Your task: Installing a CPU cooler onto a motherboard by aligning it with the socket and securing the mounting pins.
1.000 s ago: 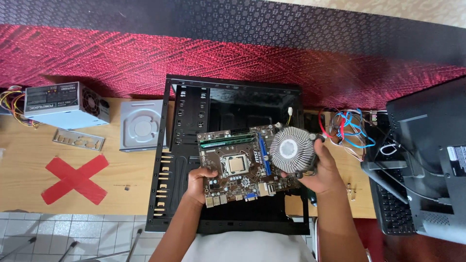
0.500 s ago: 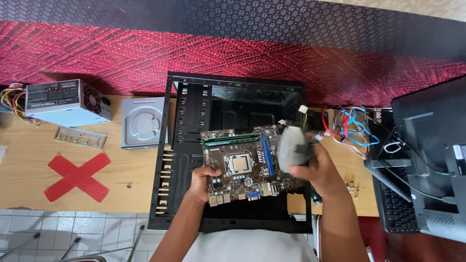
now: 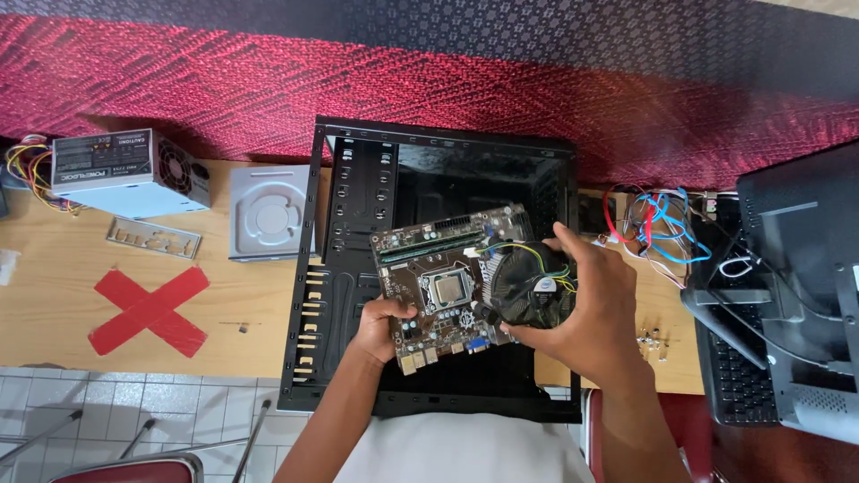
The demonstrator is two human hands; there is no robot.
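From the head camera, your left hand [image 3: 386, 326] gripped the motherboard [image 3: 443, 273] by its lower left corner, above the open black computer case [image 3: 340, 295]. Your right hand [image 3: 595, 309] clasped the round cooler fan [image 3: 530, 284], tilted at the board's right edge.

Single head cam, looks steeply down, close over hands [image 3: 501, 322] & table [image 3: 54, 295].

Your left hand [image 3: 386, 324] holds the green board [image 3: 445, 273] over the black case [image 3: 340, 268]. Your right hand [image 3: 595, 309] grips the round fan [image 3: 528, 284] beside it.
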